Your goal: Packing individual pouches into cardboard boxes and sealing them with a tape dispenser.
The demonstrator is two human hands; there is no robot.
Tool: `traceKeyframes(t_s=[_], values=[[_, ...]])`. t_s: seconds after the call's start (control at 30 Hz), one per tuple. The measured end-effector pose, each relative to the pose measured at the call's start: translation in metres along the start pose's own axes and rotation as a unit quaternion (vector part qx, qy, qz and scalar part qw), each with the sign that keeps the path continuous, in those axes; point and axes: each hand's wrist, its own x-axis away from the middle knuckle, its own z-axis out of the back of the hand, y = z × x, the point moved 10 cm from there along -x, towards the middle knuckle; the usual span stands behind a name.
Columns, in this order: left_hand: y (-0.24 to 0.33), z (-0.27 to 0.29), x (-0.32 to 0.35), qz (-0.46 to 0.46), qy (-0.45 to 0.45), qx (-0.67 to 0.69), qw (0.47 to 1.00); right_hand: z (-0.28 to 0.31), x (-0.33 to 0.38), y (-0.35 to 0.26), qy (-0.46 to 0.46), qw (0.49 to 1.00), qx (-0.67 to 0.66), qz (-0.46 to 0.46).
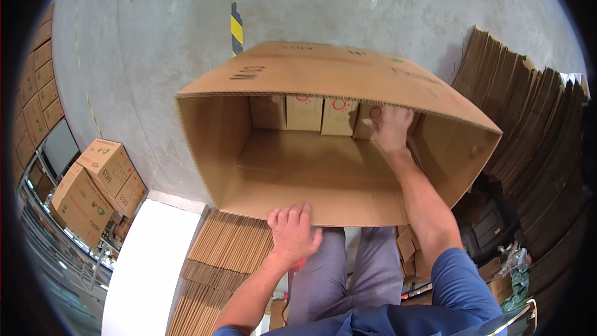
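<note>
1. Carton (298, 155), large, brown and open-mouthed, sits directly before the person, its opening facing the body and its near rim above the thighs. From where I stand, I can't tell what bears its weight.
2. Left hand (292, 234): fingers bent over the near rim, thumb on the outside, so it holds the cardboard edge; how firmly, I can't say.
3. Right hand (392, 130): reached deep inside, thumb parted from the fingers, at the rightmost small box (372, 114). Whether it grips that box or merely touches it, I can't tell.
4. Three more small boxes (305, 114) line up leftward from that one along the far inside wall.
5. What worries me: a hard push at the far end could make the carton slide or tip, with just one hand on its rim. A careless sideways knock could skew the row, and the forearm might scrape the raw cardboard edge.
6. Edges and room: the upper panel overhangs the right hand, leaving little lift, while most slack lies left, within the carton. Flattened cardboard (230, 242) crowds the near left corner, a tall cardboard stack (510, 109) hems the right, and grey floor (168, 37) stretches beyond the far side.
</note>
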Motion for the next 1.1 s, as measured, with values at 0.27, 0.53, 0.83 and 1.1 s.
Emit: traceKeyframes(t_s=[0.27, 0.53, 0.83, 1.1], values=[[0.03, 0.001, -0.035, -0.039, 0.009, -0.013, 0.999, -0.005, -0.043, 0.04, 0.241, 0.952, 0.152, 0.114], [0.026, 0.009, -0.016, -0.074, -0.006, -0.006, 0.997, 0.189, 0.18, -0.016, 0.048, 0.834, -0.55, -0.019], [0.48, -0.066, 0.174, -0.235, -0.402, 0.499, 0.731, 0.418, 0.729, 0.33, 0.498, 0.746, -0.139, -0.419], [0.544, -0.147, 0.246, -0.044, -0.34, 0.69, 0.637, 0.327, 0.734, 0.344, 0.392, 0.736, -0.437, -0.336]])
